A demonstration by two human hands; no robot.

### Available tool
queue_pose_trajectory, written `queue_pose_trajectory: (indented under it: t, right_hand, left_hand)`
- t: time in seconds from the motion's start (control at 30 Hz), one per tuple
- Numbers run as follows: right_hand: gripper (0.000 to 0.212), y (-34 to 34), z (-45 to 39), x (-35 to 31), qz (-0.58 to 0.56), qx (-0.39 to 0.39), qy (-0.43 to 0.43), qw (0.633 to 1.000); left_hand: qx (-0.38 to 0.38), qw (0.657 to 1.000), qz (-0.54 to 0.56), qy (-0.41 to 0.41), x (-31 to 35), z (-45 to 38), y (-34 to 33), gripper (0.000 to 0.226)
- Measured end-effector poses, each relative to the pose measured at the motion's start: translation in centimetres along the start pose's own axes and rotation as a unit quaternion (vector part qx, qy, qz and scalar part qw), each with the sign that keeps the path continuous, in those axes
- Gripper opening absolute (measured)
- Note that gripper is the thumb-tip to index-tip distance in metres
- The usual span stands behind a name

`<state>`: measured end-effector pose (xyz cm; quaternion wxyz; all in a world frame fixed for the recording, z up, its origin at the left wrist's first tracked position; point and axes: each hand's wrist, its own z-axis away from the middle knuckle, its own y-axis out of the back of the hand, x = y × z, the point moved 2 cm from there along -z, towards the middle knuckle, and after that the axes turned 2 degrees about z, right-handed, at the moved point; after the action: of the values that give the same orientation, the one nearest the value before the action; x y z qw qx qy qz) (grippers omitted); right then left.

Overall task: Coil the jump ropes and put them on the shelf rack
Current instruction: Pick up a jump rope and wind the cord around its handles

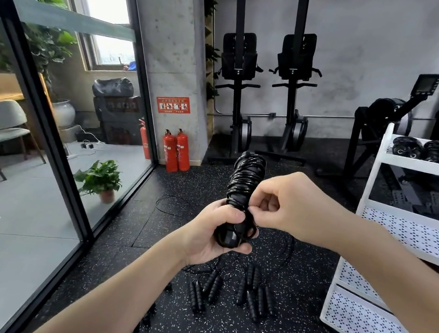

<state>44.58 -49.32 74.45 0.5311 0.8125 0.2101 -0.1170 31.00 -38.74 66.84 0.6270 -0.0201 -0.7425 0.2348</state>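
A black jump rope (246,181) is wound in tight turns around its two handles and stands upright in front of me. My left hand (211,235) grips the lower end of that bundle. My right hand (286,204) pinches the cord at the bundle's lower turns, fingers closed on it. Several more black jump ropes (235,290) lie loose on the speckled floor below my hands, handles together and cords trailing. The white perforated shelf rack (400,239) stands at the right; coiled black ropes (437,152) lie on its top shelf.
A glass wall with a black frame (56,137) runs along the left. Two red fire extinguishers (177,150) stand by a concrete pillar. Black gym machines (265,93) line the back wall. A potted plant (101,178) sits behind the glass.
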Motion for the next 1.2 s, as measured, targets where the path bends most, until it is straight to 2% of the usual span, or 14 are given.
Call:
queue_pose_trajectory:
  t: [0.1, 0.17, 0.33, 0.5, 0.6, 0.7, 0.83, 1.0, 1.1, 1.2]
  right_hand:
    - [0.01, -0.2, 0.4, 0.0, -0.02, 0.015, 0.005, 1.0]
    - [0.012, -0.3, 0.7, -0.2, -0.013, 0.043, 0.02, 0.999]
    - [0.014, -0.5, 1.1, 0.1, 0.015, 0.101, 0.017, 0.995]
    - [0.011, -0.6, 1.3, 0.4, -0.007, 0.162, -0.029, 0.986]
    - [0.009, 0.1, 1.5, 1.3, -0.084, 0.207, -0.083, 0.971]
    - [0.014, -0.1, 1.5, 1.6, -0.144, 0.191, -0.084, 0.967]
    - [0.016, -0.7, 0.9, 1.7, -0.124, 0.158, -0.048, 0.978]
    - [0.013, -1.2, 0.8, 3.4, -0.142, 0.164, -0.051, 0.975]
    - [0.024, -1.7, 1.3, 4.6, -0.145, 0.181, -0.047, 0.971]
    - [0.027, -1.6, 2.1, 6.0, -0.168, 0.219, -0.069, 0.959]
  left_hand:
    - [-0.016, 1.0, 0.002, -0.004, 0.1, -0.3, -0.6, 0.052]
    - [0.002, 1.0, 0.006, 0.002, 0.2, -0.5, -1.3, 0.055]
    - [0.029, 0.999, 0.018, 0.004, -0.3, -0.7, -1.7, 0.044]
    - [0.006, 0.998, 0.068, -0.006, -1.0, -0.3, -2.0, 0.057]
    - [-0.019, 0.992, 0.123, -0.006, -0.9, 0.4, -1.8, 0.065]
    - [-0.017, 0.993, 0.113, -0.005, -0.9, 0.5, -1.4, 0.064]
    - [0.023, 0.996, 0.081, 0.006, -1.0, -0.1, -1.1, 0.056]
    - [0.075, 0.994, 0.073, 0.0, -1.0, -1.7, -1.1, 0.047]
    - [0.104, 0.994, 0.031, -0.012, -1.2, -3.2, -1.0, 0.052]
    - [0.121, 0.992, -0.023, -0.034, -1.5, -5.0, -1.4, 0.068]
